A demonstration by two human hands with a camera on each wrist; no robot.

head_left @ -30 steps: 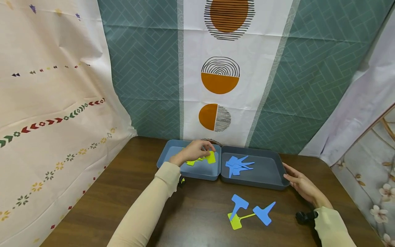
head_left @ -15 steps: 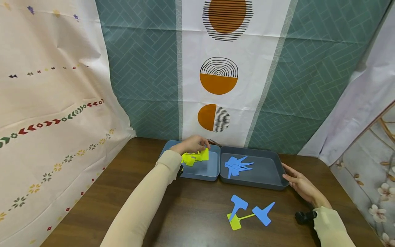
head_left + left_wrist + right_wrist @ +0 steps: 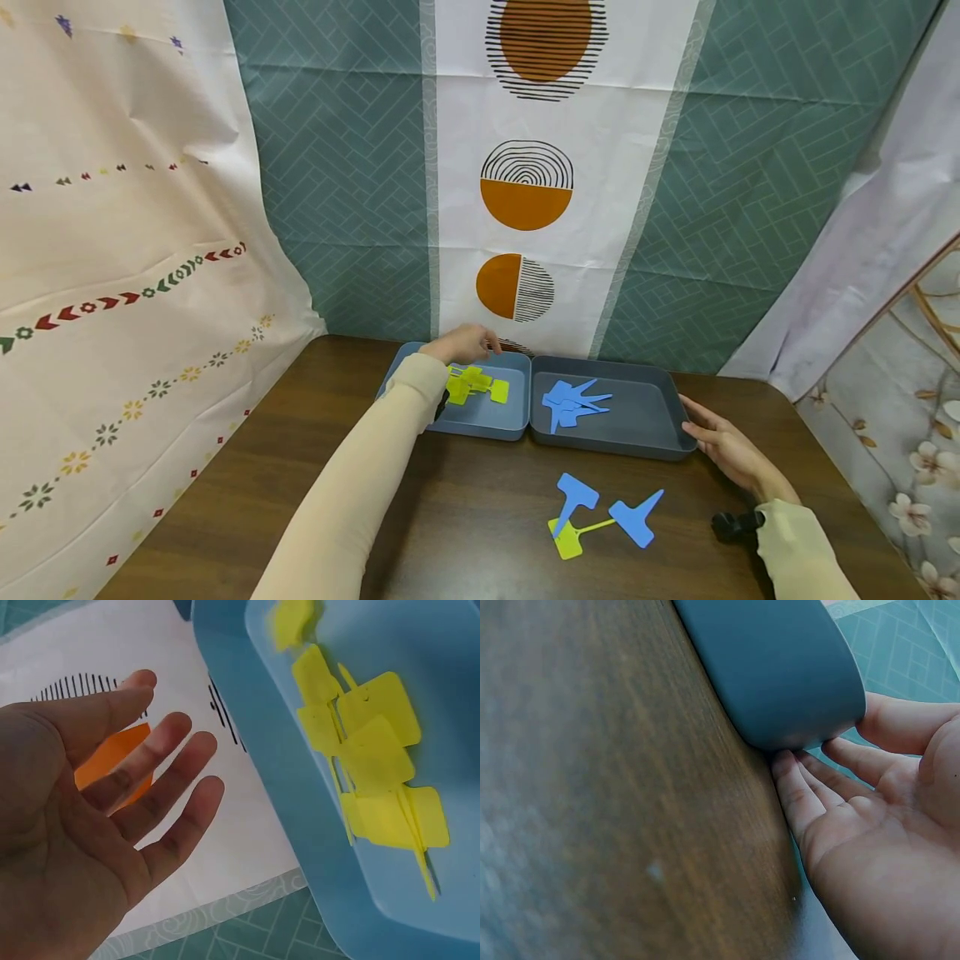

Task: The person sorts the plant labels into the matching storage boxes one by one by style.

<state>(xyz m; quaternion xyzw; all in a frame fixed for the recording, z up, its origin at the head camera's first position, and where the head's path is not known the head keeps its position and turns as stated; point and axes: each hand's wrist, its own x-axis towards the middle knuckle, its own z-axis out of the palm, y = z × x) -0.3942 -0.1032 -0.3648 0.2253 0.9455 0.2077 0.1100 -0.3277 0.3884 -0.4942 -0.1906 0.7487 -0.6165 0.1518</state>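
My left hand (image 3: 461,342) hovers over the far edge of the light blue tray (image 3: 516,419), its fingers spread and holding nothing in the left wrist view. Several yellow T-shaped plant labels (image 3: 375,757) lie heaped in that tray. Beside it, the dark grey tray (image 3: 643,410) contains a cluster of blue plant labels (image 3: 572,403). My right hand (image 3: 722,440) holds the dark tray's right end; in the right wrist view the thumb touches near the rim and the fingers press lower on the wall. On the table, two blue labels (image 3: 634,523) overlap a yellow label (image 3: 567,545).
Both trays stand side by side near the back of the brown wooden table (image 3: 465,517). Patterned cloths, including a green and white curtain (image 3: 352,183), hang behind and at the sides. Black wrist straps (image 3: 735,527) show at the cuffs.
My left hand has let go of a yellow plant label, which now lies in the light blue tray, and has shifted left and back. The right hand stays at the dark tray.
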